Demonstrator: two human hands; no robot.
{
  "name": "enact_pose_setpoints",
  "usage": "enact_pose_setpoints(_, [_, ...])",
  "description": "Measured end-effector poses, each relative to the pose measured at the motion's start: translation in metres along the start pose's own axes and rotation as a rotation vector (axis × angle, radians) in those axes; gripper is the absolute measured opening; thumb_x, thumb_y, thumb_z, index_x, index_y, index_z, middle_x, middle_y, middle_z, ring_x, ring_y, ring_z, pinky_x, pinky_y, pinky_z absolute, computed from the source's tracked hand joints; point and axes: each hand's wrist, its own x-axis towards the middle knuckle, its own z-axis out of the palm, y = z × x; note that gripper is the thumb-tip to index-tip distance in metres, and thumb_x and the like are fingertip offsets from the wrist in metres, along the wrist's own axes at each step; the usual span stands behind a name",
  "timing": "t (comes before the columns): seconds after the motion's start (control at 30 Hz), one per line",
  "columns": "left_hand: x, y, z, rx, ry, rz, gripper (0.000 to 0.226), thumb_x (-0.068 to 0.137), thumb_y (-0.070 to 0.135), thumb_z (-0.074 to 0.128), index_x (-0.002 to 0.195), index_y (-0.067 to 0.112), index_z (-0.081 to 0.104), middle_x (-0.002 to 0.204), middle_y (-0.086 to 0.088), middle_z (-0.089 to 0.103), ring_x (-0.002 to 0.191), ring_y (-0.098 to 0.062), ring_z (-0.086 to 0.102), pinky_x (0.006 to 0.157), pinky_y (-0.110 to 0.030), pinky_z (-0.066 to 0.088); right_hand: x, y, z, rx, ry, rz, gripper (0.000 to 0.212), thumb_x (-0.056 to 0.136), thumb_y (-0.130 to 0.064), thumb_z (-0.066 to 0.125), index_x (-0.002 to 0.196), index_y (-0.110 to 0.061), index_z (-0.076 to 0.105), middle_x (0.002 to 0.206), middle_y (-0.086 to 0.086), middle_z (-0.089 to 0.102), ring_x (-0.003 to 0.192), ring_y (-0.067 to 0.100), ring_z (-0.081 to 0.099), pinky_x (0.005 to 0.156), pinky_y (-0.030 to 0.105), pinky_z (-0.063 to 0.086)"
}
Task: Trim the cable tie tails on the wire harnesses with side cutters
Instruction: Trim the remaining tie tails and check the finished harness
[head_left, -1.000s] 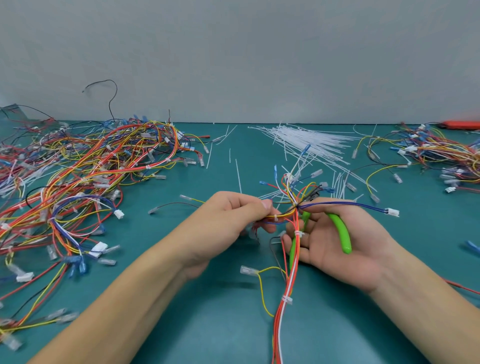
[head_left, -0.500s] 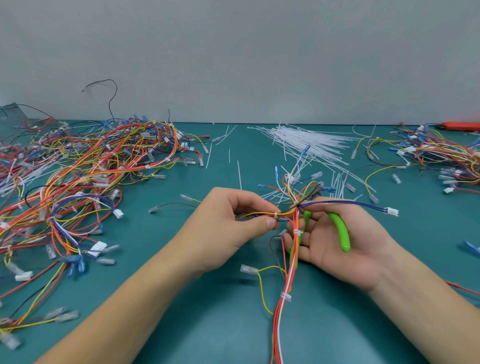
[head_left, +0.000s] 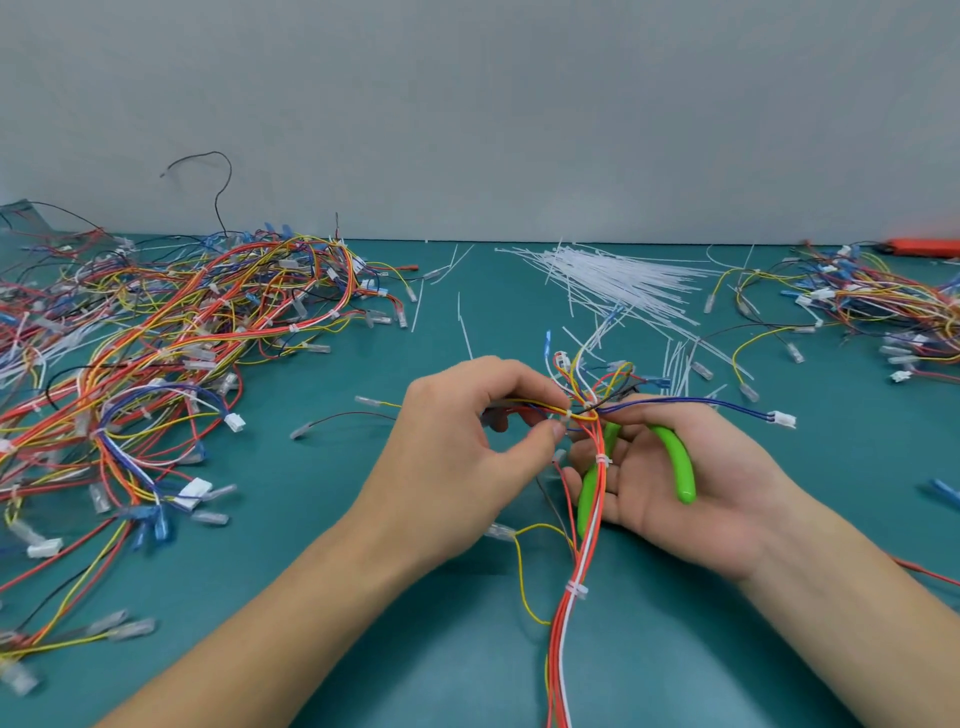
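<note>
A wire harness (head_left: 582, 561) of red, white, yellow and blue wires hangs from between my hands toward the near table edge, bound by small white cable ties (head_left: 575, 590). My left hand (head_left: 467, 447) pinches the harness wires near a tie at the branching point. My right hand (head_left: 691, 483) lies palm up under the harness and holds green-handled side cutters (head_left: 675, 462); the cutter jaws are hidden behind the wires. A blue wire pair with a white connector (head_left: 782, 418) sticks out to the right over my right hand.
A big tangle of harnesses (head_left: 156, 364) covers the left of the teal table (head_left: 363, 675). A bundle of loose white cable ties (head_left: 623, 280) lies at the back centre. Another harness pile (head_left: 883, 312) sits at the far right, with an orange tool (head_left: 924, 247) behind it.
My left hand has shifted its pinch a little along the wires near the branching point. My right hand and the cutters have hardly moved.
</note>
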Motion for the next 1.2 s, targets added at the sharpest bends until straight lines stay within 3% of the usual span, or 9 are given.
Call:
enact_pose_setpoints(0.13, [0.000,0.001,0.003,0.004,0.004,0.060,0.025,0.084,0.001,0.079,0.095,0.023,0.078,0.088,0.013,0.073,0.095,-0.008,0.066,0.078,-0.010,0.046,0.000,-0.001,-0.002,0.019,-0.048,0.014,0.010,0.083,-0.006,0.059,0.088,-0.007,0.067,0.078,0.009,0.059,0.059,0.021,0.061,0.075,0.045,0.056])
enact_pose_setpoints(0.23, [0.000,0.000,0.003,-0.027,0.015,0.028,0.028,0.083,-0.001,0.078,0.091,0.026,0.080,0.086,0.021,0.072,0.090,0.000,0.065,0.077,-0.006,0.043,0.000,-0.001,-0.001,0.007,-0.062,0.029,0.010,0.081,-0.007,0.060,0.083,-0.007,0.069,0.078,0.008,0.059,0.060,0.020,0.060,0.074,0.044,0.057])
enact_pose_setpoints(0.4, [0.000,-0.003,-0.001,-0.005,-0.064,0.003,0.027,0.083,0.000,0.077,0.092,0.025,0.078,0.086,0.020,0.074,0.088,-0.002,0.069,0.077,-0.008,0.046,0.001,-0.001,-0.002,0.010,-0.043,0.011,0.011,0.084,-0.007,0.057,0.080,-0.008,0.067,0.074,0.008,0.059,0.059,0.021,0.059,0.076,0.045,0.057])
enact_pose_setpoints(0.53, [0.001,-0.010,-0.006,0.215,-0.197,-0.040,0.022,0.081,0.017,0.081,0.094,0.031,0.071,0.081,0.018,0.072,0.082,-0.008,0.064,0.077,-0.024,0.051,0.001,-0.004,-0.002,-0.017,0.014,-0.073,0.008,0.082,-0.009,0.058,0.078,-0.009,0.066,0.075,0.009,0.060,0.062,0.022,0.058,0.074,0.044,0.056])
enact_pose_setpoints(0.6, [0.001,-0.014,-0.009,0.244,-0.236,-0.087,0.024,0.080,0.025,0.084,0.097,0.034,0.070,0.081,0.019,0.071,0.083,-0.009,0.062,0.076,-0.022,0.048,0.002,-0.006,-0.003,-0.060,0.023,-0.120,0.010,0.081,-0.010,0.058,0.076,-0.012,0.066,0.075,0.007,0.059,0.064,0.021,0.054,0.074,0.044,0.055])
enact_pose_setpoints(0.77, [0.005,-0.022,-0.016,0.188,-0.137,-0.122,0.036,0.077,0.021,0.085,0.103,0.042,0.070,0.087,0.024,0.069,0.089,-0.004,0.063,0.077,-0.008,0.043,0.000,-0.006,-0.003,-0.038,-0.014,-0.160,0.014,0.081,-0.011,0.054,0.070,-0.012,0.062,0.075,0.009,0.057,0.056,0.021,0.049,0.076,0.044,0.051])
enact_pose_setpoints(0.9, [0.009,-0.036,-0.026,0.326,-0.147,-0.213,0.034,0.080,0.013,0.075,0.098,0.041,0.069,0.085,0.022,0.068,0.080,-0.005,0.061,0.074,-0.017,0.047,-0.002,-0.012,-0.006,-0.018,-0.028,-0.173,0.015,0.087,-0.011,0.049,0.074,-0.012,0.056,0.075,0.008,0.054,0.053,0.021,0.046,0.076,0.044,0.050])
enact_pose_setpoints(1.03, [0.009,-0.045,-0.027,0.412,-0.157,-0.251,0.040,0.084,0.014,0.071,0.110,0.043,0.065,0.105,0.021,0.064,0.092,0.001,0.057,0.085,-0.027,0.048,-0.003,-0.013,-0.007,-0.005,-0.055,-0.142,0.024,0.081,-0.011,0.050,0.061,-0.013,0.062,0.073,0.007,0.052,0.054,0.020,0.043,0.075,0.042,0.049])
enact_pose_setpoints(1.2, [0.010,-0.052,-0.029,0.492,-0.054,-0.263,0.054,0.089,0.016,0.070,0.134,0.041,0.055,0.129,0.017,0.059,0.117,-0.012,0.051,0.101,-0.035,0.044,-0.003,-0.016,-0.010,-0.027,-0.056,-0.110,0.022,0.082,-0.010,0.048,0.063,-0.014,0.058,0.071,0.006,0.048,0.054,0.020,0.038,0.063,0.039,0.053])
